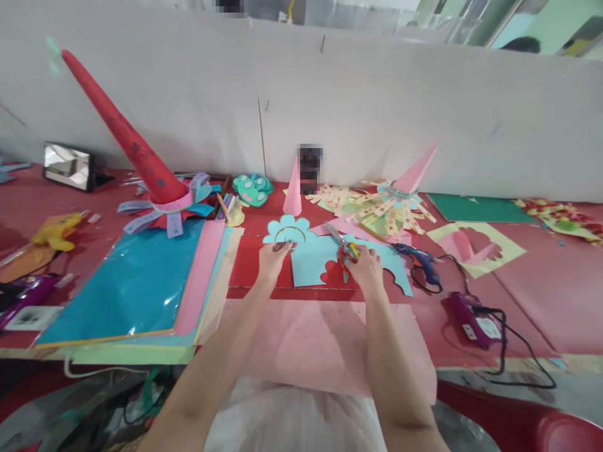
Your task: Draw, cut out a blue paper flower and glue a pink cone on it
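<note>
My left hand (pixel 274 254) is closed at the lower edge of a light blue scalloped paper piece (pixel 288 225), which has a curved line drawn on it. My right hand (pixel 366 262) is at the handles of the scissors (pixel 340 237), whose blades point up and to the left. Between my hands lies a cut light blue sheet (pixel 308 267). Another light blue piece with wavy edges (pixel 400 276) extends to the right of my right hand. Below is a large pink sheet (pixel 301 339).
A red cone hat (pixel 127 144) stands back left, beyond blue sheets (pixel 127 282). Pink cones (pixel 293 191) and paper strips are near the wall. At right are a blue glue gun (pixel 424 263) and a purple box (pixel 473 319) with black cords.
</note>
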### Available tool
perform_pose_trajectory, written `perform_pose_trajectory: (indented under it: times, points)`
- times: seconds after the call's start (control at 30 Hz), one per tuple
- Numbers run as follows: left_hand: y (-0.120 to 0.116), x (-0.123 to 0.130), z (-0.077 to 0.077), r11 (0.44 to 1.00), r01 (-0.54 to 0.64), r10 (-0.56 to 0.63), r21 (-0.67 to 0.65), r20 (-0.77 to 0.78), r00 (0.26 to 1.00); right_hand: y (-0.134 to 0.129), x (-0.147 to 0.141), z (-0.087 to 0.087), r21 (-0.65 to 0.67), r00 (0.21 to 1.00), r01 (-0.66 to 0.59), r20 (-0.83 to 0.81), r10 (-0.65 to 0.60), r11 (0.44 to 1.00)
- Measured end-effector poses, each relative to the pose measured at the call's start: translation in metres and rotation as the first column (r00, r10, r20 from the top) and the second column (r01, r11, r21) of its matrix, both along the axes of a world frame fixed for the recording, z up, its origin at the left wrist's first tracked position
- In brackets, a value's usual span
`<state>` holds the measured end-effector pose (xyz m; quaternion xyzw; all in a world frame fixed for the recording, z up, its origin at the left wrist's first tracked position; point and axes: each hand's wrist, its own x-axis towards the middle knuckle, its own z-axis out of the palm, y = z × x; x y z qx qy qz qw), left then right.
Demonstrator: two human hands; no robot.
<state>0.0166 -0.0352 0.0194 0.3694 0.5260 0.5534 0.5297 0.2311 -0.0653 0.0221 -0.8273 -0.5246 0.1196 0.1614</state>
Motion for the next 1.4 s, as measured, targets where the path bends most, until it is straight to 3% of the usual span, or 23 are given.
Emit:
perform_pose_trajectory:
  times: [0.33,0.53,0.6,0.67,0.73,0.77,0.83,0.97,1.03,1.13,1.4]
  points:
    - [0.001,0.002,-0.004,1.0,-0.006,0.006,-0.008,-0.077,0.997,0.009,-0.006,-0.001,0.034,0.993,0.099,-0.066,-0.097,0.994]
    - [0.002,0.001,-0.003,0.999,-0.029,0.031,0.024,-0.077,0.997,0.013,-0.002,0.001,0.159,0.973,0.132,-0.211,-0.097,0.978]
    - [0.0,-0.001,-0.001,0.999,-0.03,0.034,0.042,-0.083,0.996,0.016,-0.005,0.001,0.263,0.895,0.178,-0.444,-0.045,0.948]
    - [-0.002,-0.001,0.002,0.997,-0.029,0.035,0.066,-0.09,0.995,0.018,-0.013,0.001,0.345,0.747,0.23,-0.662,0.062,0.91]
    - [-0.003,0.0,0.008,0.995,-0.029,0.038,0.093,-0.095,0.995,0.016,-0.024,0.001,0.363,0.642,0.217,-0.752,0.148,0.906]
    - [-0.002,0.001,0.012,0.994,-0.031,0.041,0.108,-0.094,0.995,0.015,-0.03,0.001,0.371,0.499,0.201,-0.835,0.231,0.907]
    - [0.003,0.004,0.025,0.989,-0.035,0.048,0.142,-0.09,0.995,0.01,-0.04,0.0,0.385,0.398,0.175,-0.869,0.292,0.906]
    - [0.027,0.016,0.059,0.964,-0.005,0.021,0.268,-0.056,0.998,0.004,-0.05,0.001,0.41,0.28,0.197,-0.894,0.35,0.891]
    - [0.037,0.021,0.073,0.938,0.023,-0.014,0.346,-0.027,1.0,0.003,-0.049,0.002,0.422,0.271,0.22,-0.893,0.36,0.88]
    - [0.044,0.026,0.085,0.926,0.002,-0.011,0.378,0.023,1.0,0.002,-0.048,0.006,0.46,0.339,0.221,-0.863,0.374,0.86]
    - [0.031,0.018,0.089,0.923,0.116,-0.089,0.367,-0.091,0.992,-0.003,-0.057,0.008,0.485,0.369,0.113,-0.831,0.416,0.867]
